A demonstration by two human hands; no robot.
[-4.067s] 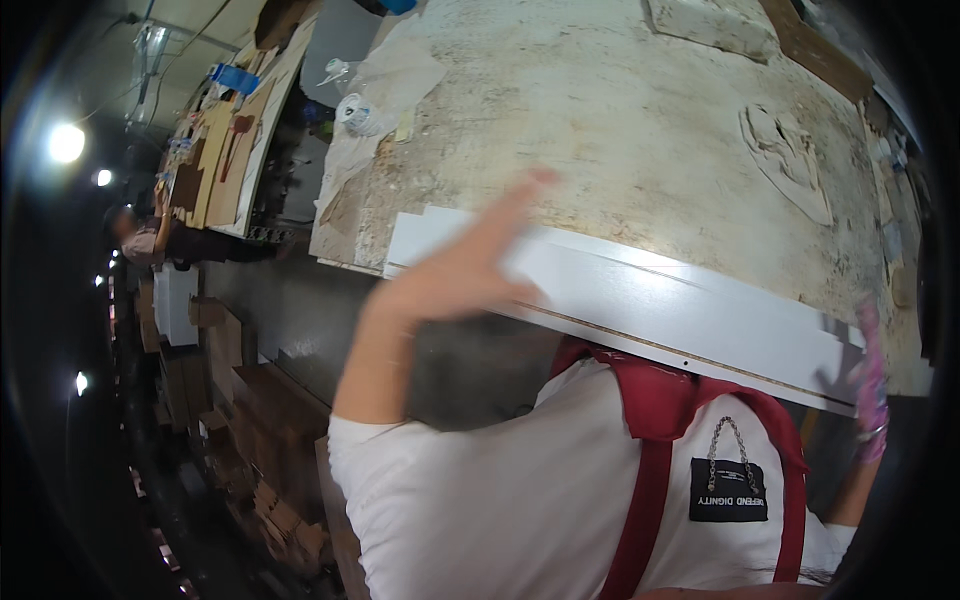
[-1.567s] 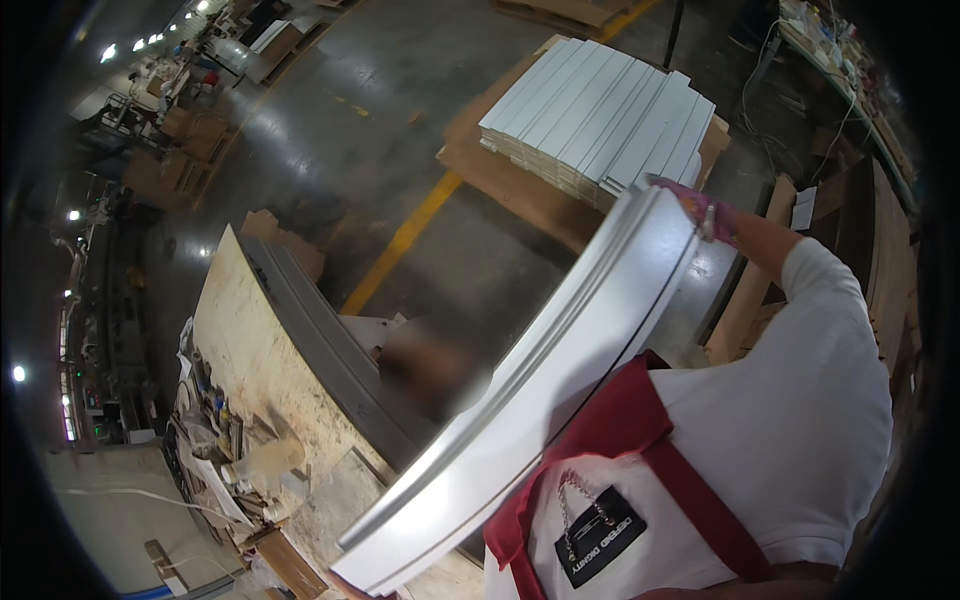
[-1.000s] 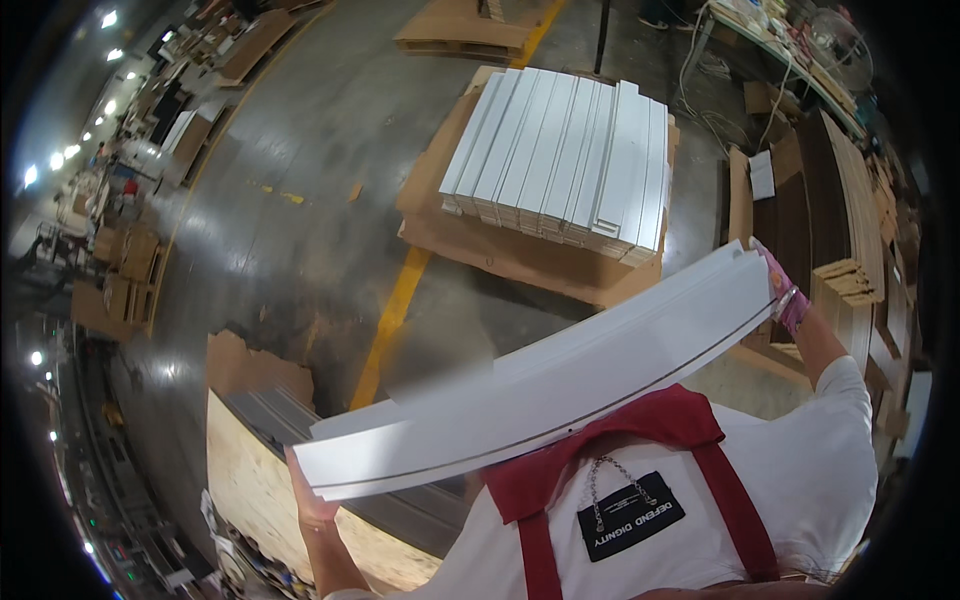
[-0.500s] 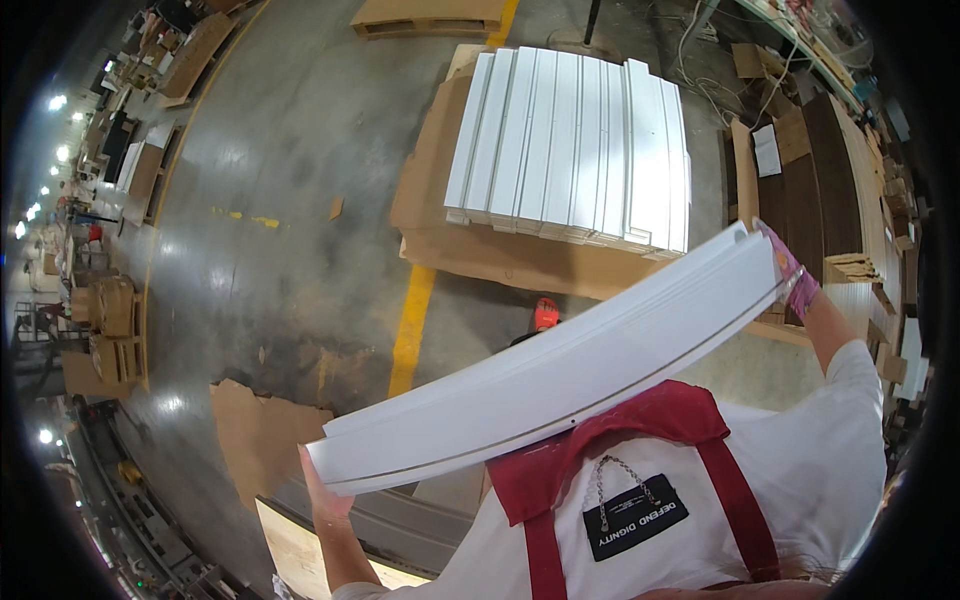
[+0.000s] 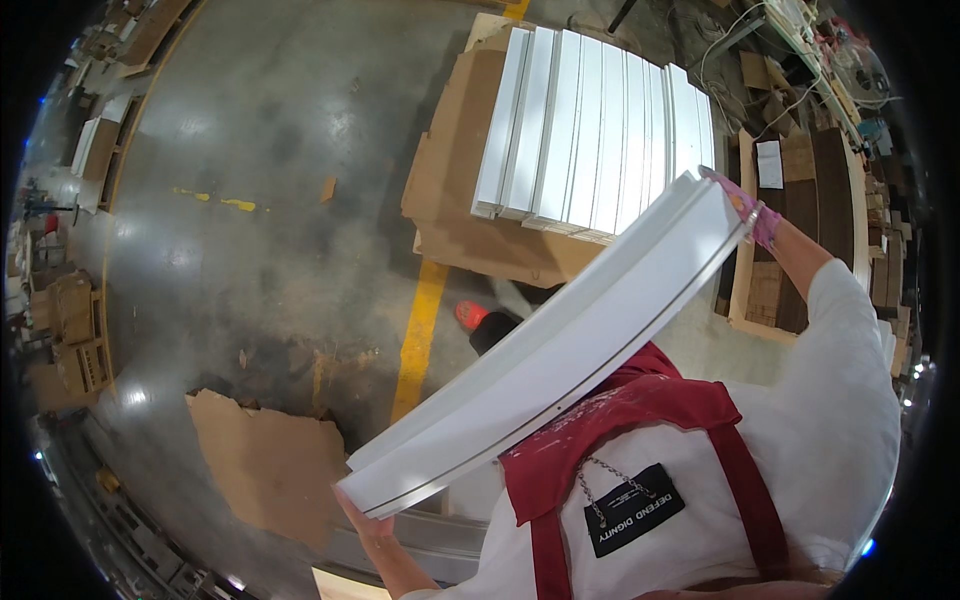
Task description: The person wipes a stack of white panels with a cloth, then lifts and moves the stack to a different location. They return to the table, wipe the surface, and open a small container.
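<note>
left hand and right hand grip the white board by its end edges, floor stretches left of the stack

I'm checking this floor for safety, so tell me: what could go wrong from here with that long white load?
The long white load is held near its ends by the left hand and right hand; if either grip slips, it might drop.

Its right end overlaps the stack of white boards in view; it might knock them, though the gap is unclear.

The red shoe is near the cardboard, whose edge might trip someone.
</note>
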